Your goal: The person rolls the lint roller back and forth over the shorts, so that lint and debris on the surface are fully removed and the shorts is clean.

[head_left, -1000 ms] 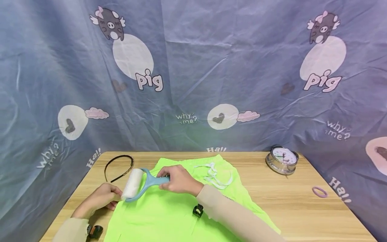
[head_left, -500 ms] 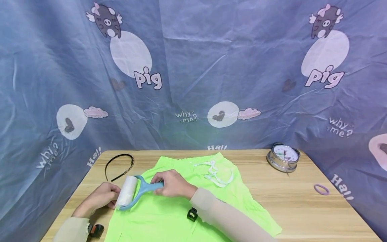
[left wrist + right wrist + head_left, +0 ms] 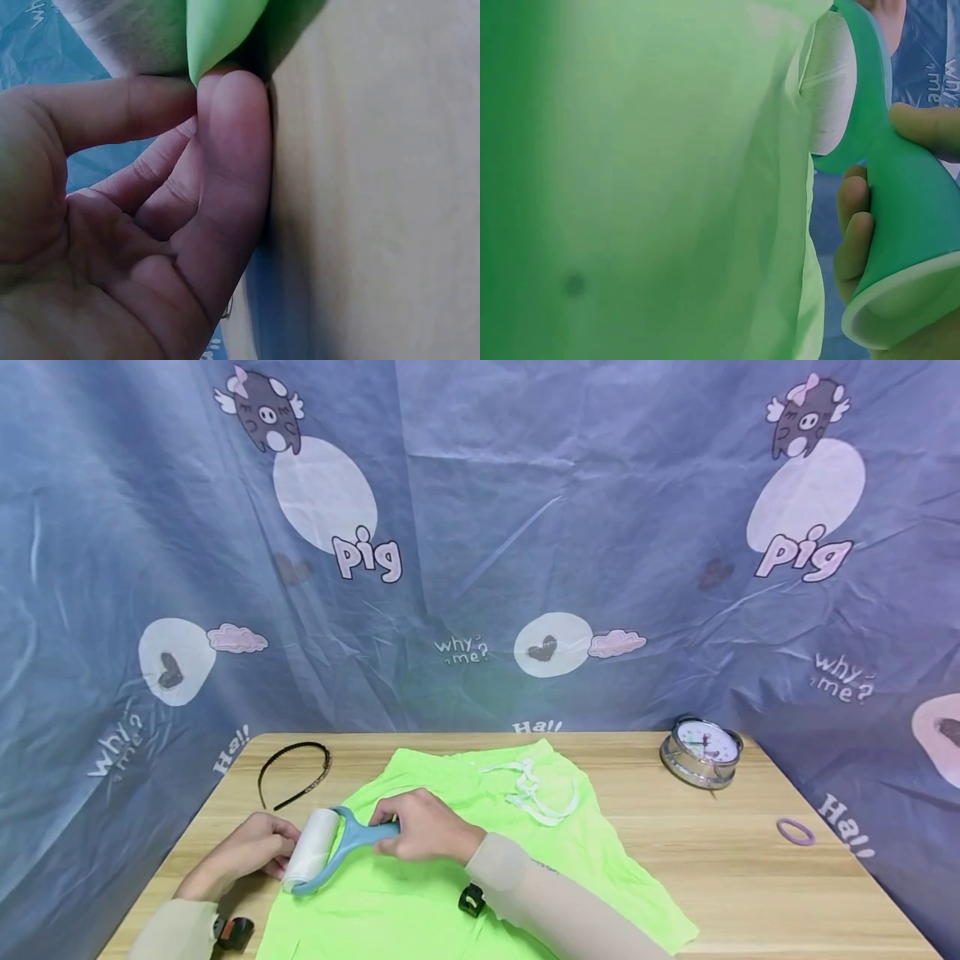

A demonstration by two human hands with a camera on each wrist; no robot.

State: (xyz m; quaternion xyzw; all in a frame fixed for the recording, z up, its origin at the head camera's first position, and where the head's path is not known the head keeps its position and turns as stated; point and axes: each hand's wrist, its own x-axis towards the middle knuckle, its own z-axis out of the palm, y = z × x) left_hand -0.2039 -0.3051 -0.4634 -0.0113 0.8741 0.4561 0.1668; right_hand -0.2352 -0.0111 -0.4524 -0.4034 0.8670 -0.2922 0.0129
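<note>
Neon-green shorts [image 3: 390, 902] with a white drawstring [image 3: 528, 797] lie spread on the wooden table. My right hand [image 3: 429, 827] grips the blue handle of a lint roller [image 3: 311, 849], whose white roll sits on the left edge of the shorts. Thumb and fingers wrap that handle [image 3: 911, 210] in the right wrist view. Beside the roll, my left hand [image 3: 251, 850] holds the side edge of the fabric. The left wrist view shows the green cloth [image 3: 217, 37] pinched between thumb and index finger, close by the tabletop.
A black headband [image 3: 294, 777] lies behind the left hand. At the back right stands a round silver alarm clock [image 3: 701, 752], with a purple hair tie [image 3: 795, 832] nearer the right edge of the table [image 3: 757, 877]. A patterned blue cloth [image 3: 480, 543] hangs behind.
My right hand has drawn the lint roller left and toward me along the shorts' edge. The left hand keeps its pinch on the fabric in nearly the same place.
</note>
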